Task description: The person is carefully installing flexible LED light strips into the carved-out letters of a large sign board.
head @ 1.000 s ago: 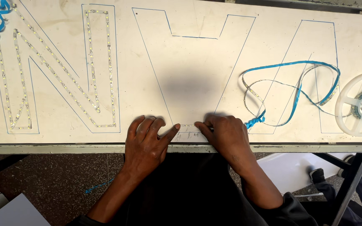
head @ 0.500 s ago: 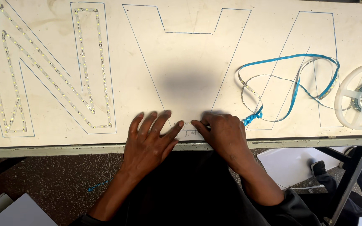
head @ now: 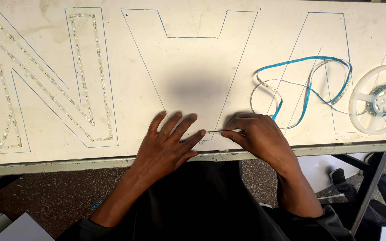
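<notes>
A white board bears large letter outlines drawn in blue. My left hand lies flat on the board near its front edge, fingers spread, pressing down at the bottom of the middle letter outline. My right hand pinches the end of a thin light strip and holds it against the board just right of my left index finger. The strip, with its blue backing, loops away to the right toward a white reel.
The left letter outline is lined with light strip. The board's front edge runs across the view, with a dark floor below. A metal stand leg and white sheets lie under the right side.
The view has shifted a little. My hands stay at the bottom of the middle outline, and the right hand has drawn the strip end slightly to the right of my left fingers.
</notes>
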